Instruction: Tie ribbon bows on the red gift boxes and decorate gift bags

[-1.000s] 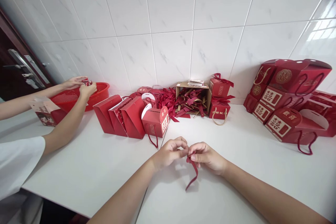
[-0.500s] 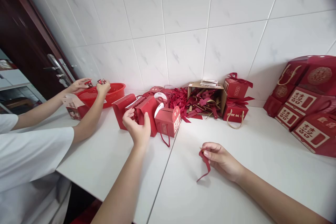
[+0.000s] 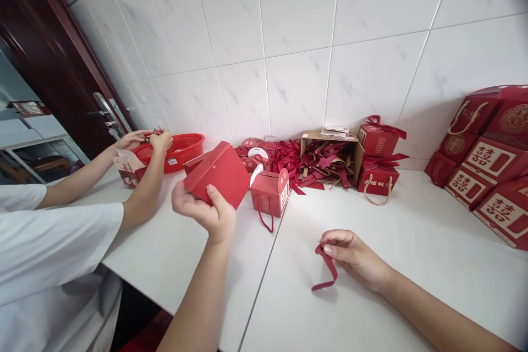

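While poised over a red basket [image 3: 192, 157], two co-worker's hands [image 3: 161, 141], small shiny packets [image 3: 153, 133] pinched in the fingers; white sleeves [image 3: 74, 236] behind. Near the basket: one pale-and-red printed box [image 3: 127, 173]. Next, left hand [image 3: 208, 214], palm up, thumb on the near face and fingers around the edge of a plain red box [image 3: 225, 176], tilted, in front of a second red box [image 3: 198, 163], mostly hidden. Just to the right: one corded red box [image 3: 266, 192], on the white table [image 3: 297, 308]. Farther back, near the tiled wall [image 3: 297, 88]: heap of ribbons [image 3: 287, 159]; open carton [image 3: 355, 157], full of loose straps [image 3: 325, 160], topped with white cards [image 3: 335, 132]. Nearer: right hand [image 3: 358, 256], thumb and fingertips closed narrowly on one red strip [image 3: 330, 270], lower end dangling in a bend. Beyond: ribboned boxes [image 3: 377, 179], two, stacked. Far right: pile of labelled red boxes [image 3: 472, 168], partly with rope handles.
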Available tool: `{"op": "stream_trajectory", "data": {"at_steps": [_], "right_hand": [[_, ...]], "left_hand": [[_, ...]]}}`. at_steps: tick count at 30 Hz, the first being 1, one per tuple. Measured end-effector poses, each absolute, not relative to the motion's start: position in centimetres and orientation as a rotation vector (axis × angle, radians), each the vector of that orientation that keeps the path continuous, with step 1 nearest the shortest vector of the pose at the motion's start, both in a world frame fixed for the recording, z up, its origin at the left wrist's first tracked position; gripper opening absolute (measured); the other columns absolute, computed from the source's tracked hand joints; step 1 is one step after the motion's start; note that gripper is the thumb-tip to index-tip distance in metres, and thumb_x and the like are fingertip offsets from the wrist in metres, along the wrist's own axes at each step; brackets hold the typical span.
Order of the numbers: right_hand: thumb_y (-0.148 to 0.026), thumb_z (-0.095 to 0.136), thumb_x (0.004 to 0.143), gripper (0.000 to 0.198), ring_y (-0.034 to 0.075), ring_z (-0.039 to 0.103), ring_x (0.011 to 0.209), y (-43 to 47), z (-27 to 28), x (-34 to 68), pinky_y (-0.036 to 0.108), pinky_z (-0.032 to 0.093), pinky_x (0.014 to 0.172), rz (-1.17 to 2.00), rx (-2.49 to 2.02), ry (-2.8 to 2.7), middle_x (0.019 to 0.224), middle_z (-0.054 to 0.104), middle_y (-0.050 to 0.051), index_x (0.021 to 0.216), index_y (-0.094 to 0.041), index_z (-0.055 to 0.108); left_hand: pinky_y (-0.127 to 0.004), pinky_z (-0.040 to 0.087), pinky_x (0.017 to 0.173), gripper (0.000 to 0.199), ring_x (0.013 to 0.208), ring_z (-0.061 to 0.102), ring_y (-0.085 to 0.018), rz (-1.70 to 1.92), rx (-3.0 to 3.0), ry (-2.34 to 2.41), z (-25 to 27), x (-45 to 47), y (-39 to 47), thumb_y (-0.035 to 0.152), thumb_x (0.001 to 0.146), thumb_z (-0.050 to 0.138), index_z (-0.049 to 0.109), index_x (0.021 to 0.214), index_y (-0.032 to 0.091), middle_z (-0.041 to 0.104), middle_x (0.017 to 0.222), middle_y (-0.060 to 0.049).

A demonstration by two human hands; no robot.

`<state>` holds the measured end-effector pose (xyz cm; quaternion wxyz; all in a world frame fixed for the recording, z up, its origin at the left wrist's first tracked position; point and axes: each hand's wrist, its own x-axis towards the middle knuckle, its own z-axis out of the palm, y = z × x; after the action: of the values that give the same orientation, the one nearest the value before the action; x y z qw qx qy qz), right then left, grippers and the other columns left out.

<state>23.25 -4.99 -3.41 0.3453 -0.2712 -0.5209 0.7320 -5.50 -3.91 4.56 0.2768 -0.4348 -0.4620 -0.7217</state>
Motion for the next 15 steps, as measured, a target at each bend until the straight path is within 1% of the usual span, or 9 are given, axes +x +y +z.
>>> {"op": "stream_trajectory", "data": {"at_steps": [2, 4, 7, 8, 11, 13, 15], "right_hand": [[-0.038, 0.081, 0.071, 0.019, 0.013, 0.057, 0.07, -5.1, -3.3, 23.1, 0.027, 0.043, 0.069, 1.884, -0.704, -1.381, 0.077, 0.071, 0.003, 0.078, -0.02, 0.076], [-0.036, 0.081, 0.07, 0.019, 0.014, 0.059, 0.071, -5.2, -3.1, 23.0, 0.028, 0.044, 0.07, 1.881, -0.695, -1.426, 0.079, 0.072, 0.005, 0.076, -0.019, 0.076], [-0.034, 0.082, 0.069, 0.018, 0.017, 0.062, 0.072, -5.4, -2.6, 22.7, 0.031, 0.046, 0.071, 1.91, -0.671, -1.489, 0.075, 0.072, 0.005, 0.073, -0.018, 0.075], [-0.034, 0.082, 0.068, 0.018, 0.017, 0.062, 0.071, -5.5, -2.5, 22.7, 0.031, 0.046, 0.071, 1.918, -0.664, -1.5, 0.073, 0.072, 0.005, 0.073, -0.018, 0.075], [-0.033, 0.084, 0.065, 0.018, 0.014, 0.059, 0.066, -5.7, -2.3, 22.5, 0.03, 0.046, 0.069, 1.918, -0.662, -1.522, 0.069, 0.068, 0.002, 0.073, -0.018, 0.076], [-0.033, 0.084, 0.065, 0.018, 0.012, 0.056, 0.063, -5.7, -2.2, 22.4, 0.028, 0.045, 0.067, 1.901, -0.665, -1.529, 0.067, 0.065, 0.0, 0.072, -0.019, 0.076], [-0.035, 0.084, 0.066, 0.018, 0.012, 0.055, 0.067, -5.7, -2.2, 22.3, 0.028, 0.045, 0.069, 1.817, -0.661, -1.516, 0.072, 0.063, 0.001, 0.072, -0.02, 0.076]], "left_hand": [[-0.043, 0.044, 0.099, 0.053, 0.118, 0.044, -0.024, -1.914, -1.128, -1.077, 5.2, -4.3, -4.8, 0.034, 0.083, 0.051, 0.023, 0.125, 0.019, 0.029, 0.127, -0.016], [-0.046, 0.041, 0.102, 0.048, 0.116, 0.043, -0.023, -1.846, -1.128, -0.929, 5.6, -3.2, -5.4, 0.029, 0.081, 0.052, 0.029, 0.122, 0.019, 0.032, 0.12, -0.012], [-0.05, 0.033, 0.108, 0.044, 0.111, 0.043, -0.022, -1.709, -1.161, -0.822, 5.6, -2.3, -6.1, 0.019, 0.075, 0.055, 0.037, 0.115, 0.019, 0.034, 0.109, -0.007], [-0.051, 0.033, 0.108, 0.043, 0.109, 0.043, -0.022, -1.668, -1.147, -0.796, 5.5, -2.2, -6.4, 0.017, 0.073, 0.056, 0.038, 0.112, 0.019, 0.033, 0.107, -0.006], [-0.052, 0.038, 0.102, 0.043, 0.103, 0.044, -0.023, -1.598, -1.043, -0.752, 5.7, -2.4, -7.1, 0.018, 0.068, 0.059, 0.038, 0.105, 0.02, 0.03, 0.104, -0.004], [-0.05, 0.043, 0.095, 0.045, 0.1, 0.044, -0.023, -1.627, -0.997, -0.756, 6.2, -2.4, -7.6, 0.022, 0.067, 0.06, 0.035, 0.104, 0.021, 0.027, 0.102, -0.004], [-0.05, 0.044, 0.092, 0.047, 0.099, 0.042, -0.024, -1.688, -0.972, -0.801, 6.9, -2.1, -7.8, 0.028, 0.068, 0.059, 0.032, 0.106, 0.022, 0.024, 0.101, -0.004]]}}
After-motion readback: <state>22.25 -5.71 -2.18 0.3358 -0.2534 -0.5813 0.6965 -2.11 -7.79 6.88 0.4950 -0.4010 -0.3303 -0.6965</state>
